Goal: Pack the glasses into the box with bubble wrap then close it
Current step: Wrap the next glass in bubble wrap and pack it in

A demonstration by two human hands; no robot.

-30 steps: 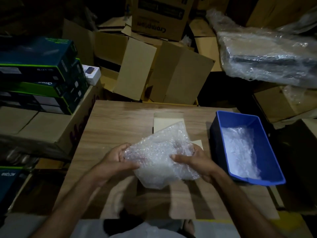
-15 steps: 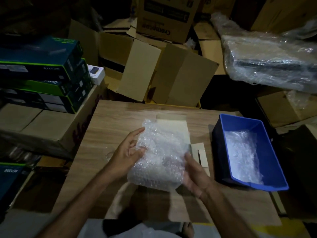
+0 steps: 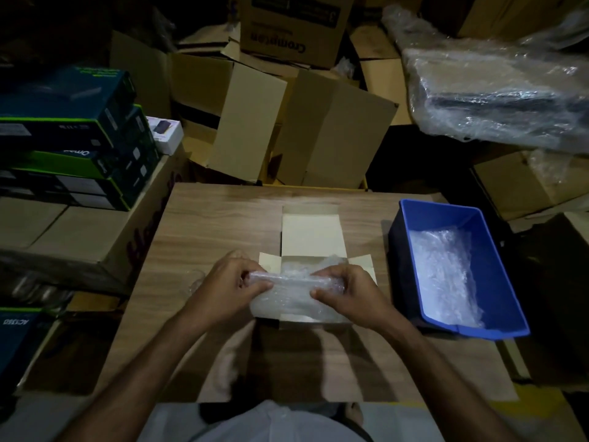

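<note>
Right over the small open cream cardboard box (image 3: 312, 237) on the wood-grain table (image 3: 216, 218), both hands grip a rolled bundle of clear bubble wrap (image 3: 293, 298). That bundle lies across the near part of the box, partly down inside it. The left hand (image 3: 229, 282) curls round the bundle's left end, thumb on the near side; the right hand (image 3: 347, 288) curls round the right end the same way — fingers over the top, thumb pressed in front. Whether a glass sits inside the wrap cannot be told. The box's lid flap stands open on the far side, and its side flaps are spread out flat. Just left of the box, beside the left wrist, something clear and glassy (image 3: 196, 280) rests on the table — too dim to identify. Right of the box stands a blue plastic bin (image 3: 497, 260) with more bubble wrap (image 3: 443, 275) inside.
</note>
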